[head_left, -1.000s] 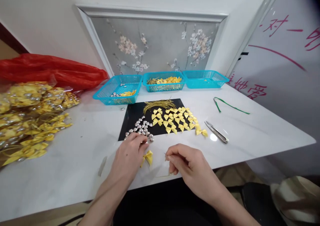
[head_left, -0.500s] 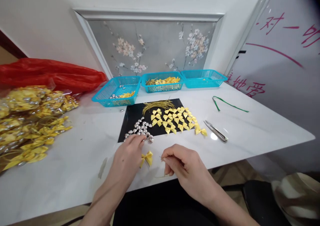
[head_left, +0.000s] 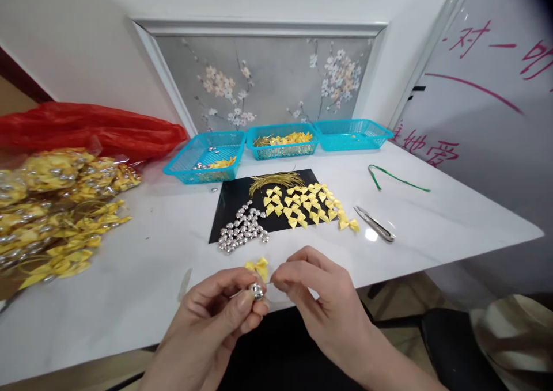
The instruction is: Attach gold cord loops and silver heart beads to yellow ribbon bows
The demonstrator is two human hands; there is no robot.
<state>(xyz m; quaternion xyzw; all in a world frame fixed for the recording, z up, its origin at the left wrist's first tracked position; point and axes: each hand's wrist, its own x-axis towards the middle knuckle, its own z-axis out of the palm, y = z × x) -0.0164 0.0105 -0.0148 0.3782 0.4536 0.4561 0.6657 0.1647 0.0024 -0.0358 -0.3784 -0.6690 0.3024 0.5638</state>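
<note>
Between the thumb and fingers of my left hand [head_left: 220, 313] is a shiny silver bead [head_left: 256, 291]. My right hand [head_left: 317, 299] pinches a thin cord [head_left: 270, 283], whose end points at the bead; whether it goes into the bead I cannot tell. Just behind my fingers lies a yellow ribbon bow [head_left: 258, 267], partly hidden by the left hand. Farther back, a black mat [head_left: 228, 198] carries a pile of silver beads [head_left: 244, 230], rows of yellow bows [head_left: 305, 204] and a bundle of gold cords [head_left: 276, 181].
Three blue baskets [head_left: 203, 178] stand along the wall; the middle one holds bows and cords. Snips [head_left: 375, 225] and a green cord [head_left: 397, 178] lie at right. Bagged yellow bows with beads [head_left: 64, 207] and a red bag [head_left: 95, 126] fill the left side.
My left hand has come back from the bead pile towards me with a silver bead. It is now beside my right hand, which keeps its pinch on the cord.
</note>
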